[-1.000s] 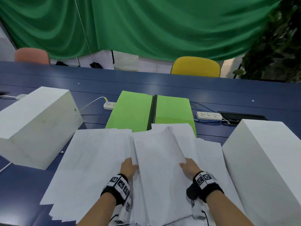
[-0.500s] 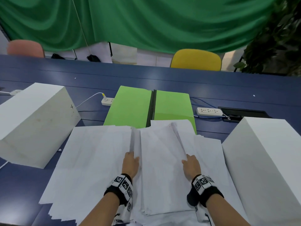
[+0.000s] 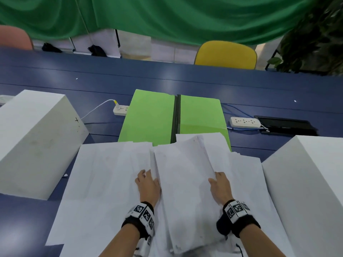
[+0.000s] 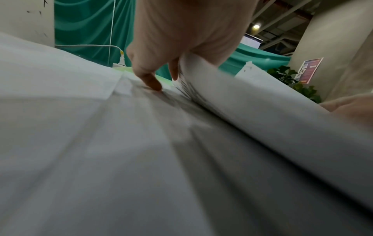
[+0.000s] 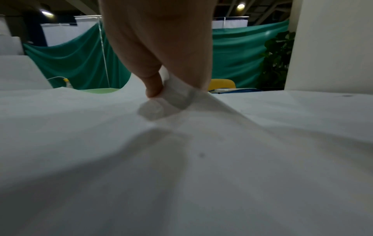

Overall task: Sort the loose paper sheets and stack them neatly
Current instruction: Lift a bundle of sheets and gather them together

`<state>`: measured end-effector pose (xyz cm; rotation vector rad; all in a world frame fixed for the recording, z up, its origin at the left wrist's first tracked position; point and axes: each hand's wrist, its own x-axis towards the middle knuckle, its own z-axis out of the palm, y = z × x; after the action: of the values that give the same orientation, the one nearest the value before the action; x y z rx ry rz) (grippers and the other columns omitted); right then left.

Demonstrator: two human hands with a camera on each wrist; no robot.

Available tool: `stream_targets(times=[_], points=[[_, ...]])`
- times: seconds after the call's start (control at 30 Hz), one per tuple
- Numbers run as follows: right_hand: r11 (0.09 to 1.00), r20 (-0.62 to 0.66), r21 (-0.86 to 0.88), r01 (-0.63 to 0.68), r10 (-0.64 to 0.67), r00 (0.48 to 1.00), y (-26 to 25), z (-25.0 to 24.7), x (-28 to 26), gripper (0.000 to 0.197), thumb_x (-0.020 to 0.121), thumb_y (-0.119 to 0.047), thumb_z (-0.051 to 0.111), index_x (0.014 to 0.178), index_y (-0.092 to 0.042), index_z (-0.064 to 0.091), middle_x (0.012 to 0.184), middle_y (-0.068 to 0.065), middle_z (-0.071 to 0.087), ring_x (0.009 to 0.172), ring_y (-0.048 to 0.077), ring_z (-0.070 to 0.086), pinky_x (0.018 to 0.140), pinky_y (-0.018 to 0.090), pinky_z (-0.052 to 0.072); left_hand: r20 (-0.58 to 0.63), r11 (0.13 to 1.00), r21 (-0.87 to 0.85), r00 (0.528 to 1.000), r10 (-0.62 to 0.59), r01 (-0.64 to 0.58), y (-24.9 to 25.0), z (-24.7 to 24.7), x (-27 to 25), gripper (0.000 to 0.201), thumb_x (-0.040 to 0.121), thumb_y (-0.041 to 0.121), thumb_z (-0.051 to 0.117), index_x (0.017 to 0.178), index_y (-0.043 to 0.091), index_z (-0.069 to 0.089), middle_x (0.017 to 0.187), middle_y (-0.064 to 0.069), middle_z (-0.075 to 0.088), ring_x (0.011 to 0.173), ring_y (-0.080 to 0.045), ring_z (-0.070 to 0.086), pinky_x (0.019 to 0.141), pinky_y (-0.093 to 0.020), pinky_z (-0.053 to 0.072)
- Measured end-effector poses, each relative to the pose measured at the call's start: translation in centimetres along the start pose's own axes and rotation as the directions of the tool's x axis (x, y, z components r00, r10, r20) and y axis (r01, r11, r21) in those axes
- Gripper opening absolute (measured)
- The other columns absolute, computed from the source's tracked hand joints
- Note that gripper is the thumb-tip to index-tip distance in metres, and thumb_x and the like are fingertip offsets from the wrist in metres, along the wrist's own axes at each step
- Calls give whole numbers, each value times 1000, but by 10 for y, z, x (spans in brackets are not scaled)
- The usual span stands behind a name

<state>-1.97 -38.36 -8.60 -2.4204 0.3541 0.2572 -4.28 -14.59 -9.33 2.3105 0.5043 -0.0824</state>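
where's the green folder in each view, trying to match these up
Head: the green folder lies open at centre, beyond the paper sheets, its near edge under them.
Left wrist: only a pale green sliver shows beside the left hand's fingertips.
Right wrist: a thin green strip shows over the paper's edge, left of the right hand.
Shared landmark: the white power strip with the yellow plug.

No text is legible anywhere; print on the paper sheets is too blurred to read.
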Motion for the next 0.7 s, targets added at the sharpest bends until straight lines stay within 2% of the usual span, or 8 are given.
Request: stream_targets(times=[0.1, 0.17, 0.27, 0.4, 0.47, 0.53, 0.63, 0.7], points=[[994, -8, 91, -59, 60, 998, 0, 2, 4, 21, 90, -2, 49, 104, 10, 59, 120, 22, 46, 97, 28, 49, 80, 23, 34, 16, 1000, -7, 1000, -24, 24, -2, 1, 9, 34, 93, 10, 47, 123, -4, 48, 131, -21, 43, 119, -35, 38, 99, -40, 36], [992, -11, 112, -60, 62, 998, -1, 2, 5, 21, 90, -3, 50, 105, 10, 58, 119, 22, 46, 101, 30, 50, 84, 27, 38, 22, 999, -53, 1000, -6, 7, 0, 2, 11, 28, 93, 8, 47, 117, -5, 51, 117, -21, 54, 110, -35, 48, 93, -40, 42], [994, 4, 99, -47, 47, 999, 0, 2, 5, 23, 91, -5, 50, 108, 10, 58, 120, 23, 47, 108, 36, 51, 91, 32, 39, -28, 969, -247, 1000, -13, 5, 8, -3, 0, 28, 93, 3, 45, 121, 1, 48, 105, -7, 57, 99, -26, 55, 82, -27, 41], [994, 25, 103, -47, 45, 999, 7, -7, 8, 29, 94, -11, 48, 116, 6, 54, 122, 21, 48, 113, 35, 49, 94, 32, 37, -67, 865, -500, 994, -83, 38, 8, -4, -11, 54, 94, 10, 50, 141, 12, 24, 120, -6, 53, 104, -21, 54, 89, -25, 39], [991, 62, 129, -17, 9, 998, 7, -8, 10, 31, 94, -14, 46, 121, 2, 52, 125, 19, 47, 117, 33, 45, 98, 33, 35, 38, 834, -535, 990, -133, 133, 4, 4, -8, 63, 94, 29, 52, 145, 11, 20, 138, -10, 46, 124, -26, 47, 103, -30, 35], [992, 153, 116, 56, -74, 985, 2, -6, 9, 31, 95, -16, 45, 122, -3, 51, 125, 16, 47, 119, 32, 42, 101, 35, 34, 148, 834, -515, 979, -143, 200, 5, 12, -7, 71, 88, 39, 58, 143, 9, 25, 141, -8, 42, 131, -26, 41, 109, -35, 31], [984, 198, 156, 83, -113, 974, 2, -2, 11, 27, 93, -18, 48, 118, -6, 51, 121, 13, 48, 117, 30, 44, 99, 37, 38, 145, 838, -536, 989, -30, 104, 9, 15, -9, 61, 83, 14, 69, 133, 6, 36, 129, -8, 51, 121, -23, 49, 99, -28, 38], [962, 101, 272, 37, -67, 993, 2, -6, 11, 31, 89, -20, 58, 116, -8, 48, 115, 6, 45, 112, 23, 45, 90, 26, 40, 110, 825, -565, 990, 92, -13, 18, 1, -12, 58, 79, 13, 69, 129, 9, 40, 125, -5, 55, 115, -19, 53, 93, -20, 42]])
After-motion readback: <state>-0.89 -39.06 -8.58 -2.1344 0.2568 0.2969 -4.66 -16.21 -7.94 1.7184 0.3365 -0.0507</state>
